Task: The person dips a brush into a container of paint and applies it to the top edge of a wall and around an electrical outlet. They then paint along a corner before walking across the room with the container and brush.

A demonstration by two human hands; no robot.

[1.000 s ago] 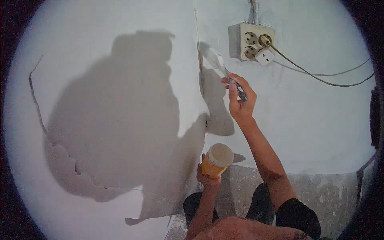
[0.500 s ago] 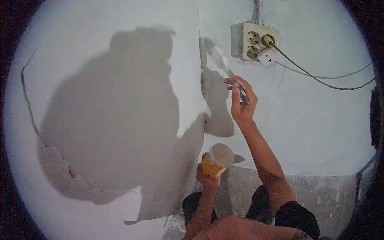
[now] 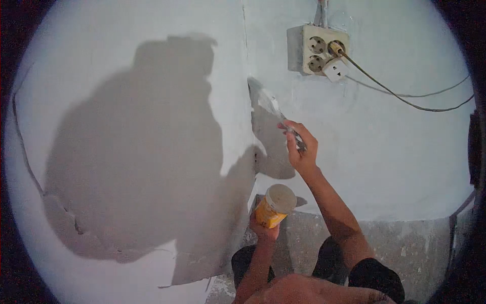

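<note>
My right hand (image 3: 305,148) is closed round the handle of a putty knife (image 3: 273,107) with a thin, smeared metal blade. Its blade points up and left, the tip right at the wall corner (image 3: 250,101), where a dark crack runs down. Lower down, my left hand (image 3: 264,232) grips a yellow jar (image 3: 272,213) with a pale round top, held tilted in front of my knees. My fingers wrap the jar's left side and base, partly hidden behind it.
A socket box (image 3: 326,50) with a plug and white adapter hangs on the right wall, its cord (image 3: 385,87) running right. Cracks (image 3: 23,139) mark the left wall, which carries my broad shadow. Below lies a worn grey floor (image 3: 395,248).
My right hand and the putty knife have moved down along the corner and slightly left. My left hand still holds the jar in nearly the same place; the view has shifted slightly.
</note>
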